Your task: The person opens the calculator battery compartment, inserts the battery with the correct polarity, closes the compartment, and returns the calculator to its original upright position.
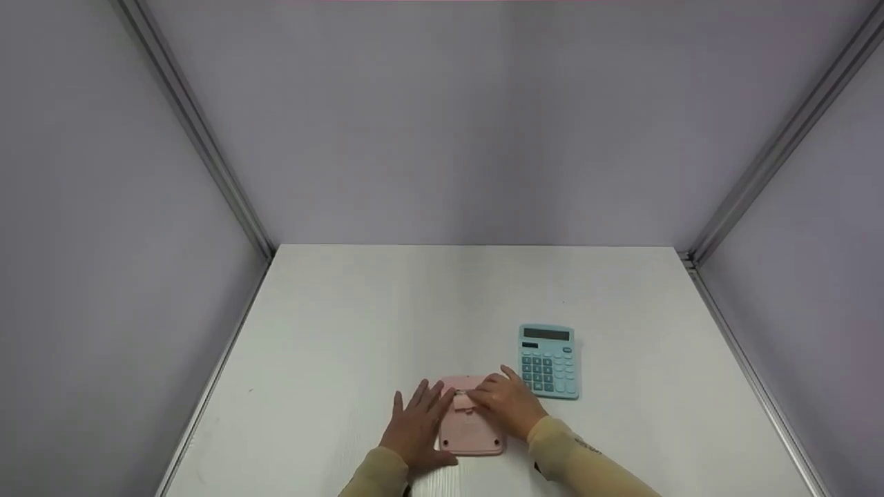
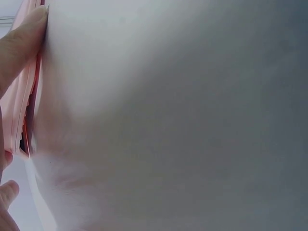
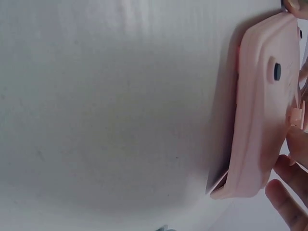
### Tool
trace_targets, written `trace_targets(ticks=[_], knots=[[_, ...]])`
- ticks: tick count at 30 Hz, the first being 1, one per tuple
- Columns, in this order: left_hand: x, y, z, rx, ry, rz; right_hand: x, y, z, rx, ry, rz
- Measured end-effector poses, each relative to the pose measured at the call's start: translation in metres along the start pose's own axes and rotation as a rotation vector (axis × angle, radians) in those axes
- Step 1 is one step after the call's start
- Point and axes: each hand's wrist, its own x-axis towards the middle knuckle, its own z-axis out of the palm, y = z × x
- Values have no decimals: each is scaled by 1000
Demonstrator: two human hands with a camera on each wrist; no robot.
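Note:
A pink calculator (image 1: 471,438) lies face down on the white table, with dark feet on its back. Its small battery cover (image 1: 464,403) stands lifted out of the back, beside the uncovered battery slot. My right hand (image 1: 510,402) pinches this cover, thumb against it in the right wrist view, where the cover (image 3: 297,115) shows at the right edge. Along the calculator's left side, my left hand (image 1: 416,429) steadies it with spread, fairly straight fingers, the thumb near the bottom edge. The left wrist view catches only a few fingers (image 2: 21,45) and the calculator's side (image 2: 19,101).
A blue calculator (image 1: 549,362) lies face up just beyond my right hand, close to the pink one. White table surface (image 1: 331,331) extends to both sides. Grey panels (image 1: 428,124) enclose the table at the back, left and right.

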Motion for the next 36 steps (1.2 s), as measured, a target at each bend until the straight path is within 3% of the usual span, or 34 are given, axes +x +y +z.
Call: trace_targets(ticks=[9, 15, 23, 36], knots=[[-3, -2, 0, -16, -17, -9, 5, 0, 4, 23, -9, 38], [-6, -2, 3, -47, -16, -21, 8, -3, 3, 66, -68, 76], [-9, 0, -4, -48, -61, -36, 7, -6, 4, 109, -95, 106], [-11, 1, -6, -77, -76, -57, 6, -8, 7, 98, -32, 56]])
